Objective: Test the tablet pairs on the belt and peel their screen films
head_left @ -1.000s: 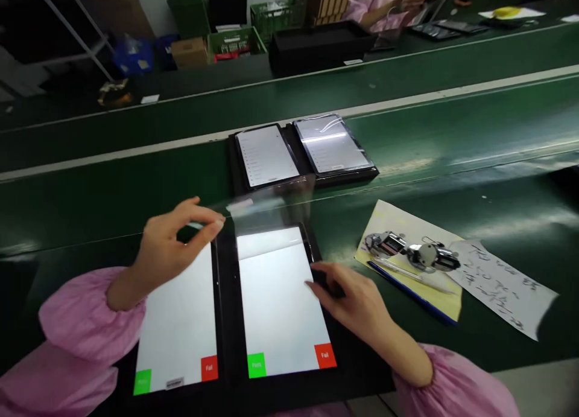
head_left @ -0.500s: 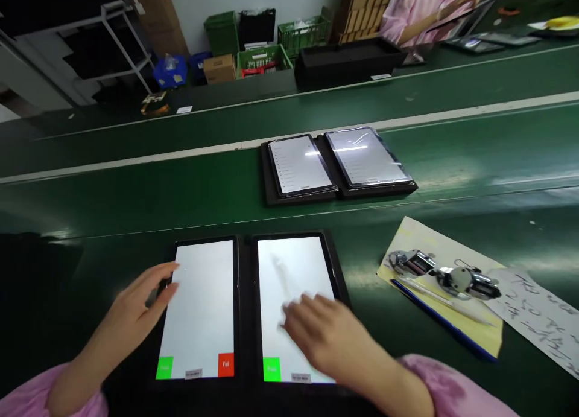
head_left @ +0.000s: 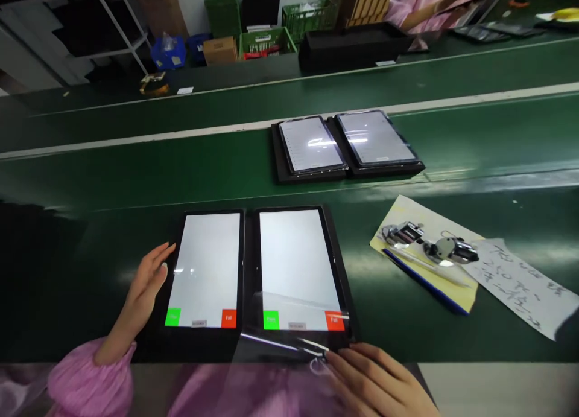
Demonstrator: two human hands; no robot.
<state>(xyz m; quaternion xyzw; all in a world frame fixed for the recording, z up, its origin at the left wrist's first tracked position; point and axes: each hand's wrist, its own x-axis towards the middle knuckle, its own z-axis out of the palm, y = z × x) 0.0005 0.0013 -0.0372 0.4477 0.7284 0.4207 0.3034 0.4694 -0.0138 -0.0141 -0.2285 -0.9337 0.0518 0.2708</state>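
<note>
The right hand (head_left: 380, 378), at the near edge of the dark green worktop (head_left: 203, 175), has its grip pinched on the right edge of a thin sheet of clear plastic film (head_left: 271, 344); its thumb is mostly hidden. The film hangs toward the person's body, its far end lying over the lower part of the right-hand black-framed tablet (head_left: 298, 254). That tablet lies face up, its screen lit plain white, with a green square at the bottom left and a red one marked "Fail" at the bottom right. Just beside it is the left-hand black-framed tablet (head_left: 205, 266), lit the same way, both resting on a flat black holder (head_left: 250, 254). The left hand (head_left: 145, 284), in a gathered pink sleeve (head_left: 97, 375), is just beside the left-hand tablet's outer edge, holding nothing; its grip is spread, thumb apart from the fingers, and whether it touches the frame I cannot tell. Farther back, two more lit tablets (head_left: 311, 144) lie side by side on another black holder (head_left: 312, 177). To the right, a yellow and white paper sheet (head_left: 465, 290) carries two shiny metal devices (head_left: 450, 249) and a slim blue pen (head_left: 425, 280), near a white handwritten slip (head_left: 520, 284). Across the worktop is a co-worker in pink (head_left: 402, 6).
</note>
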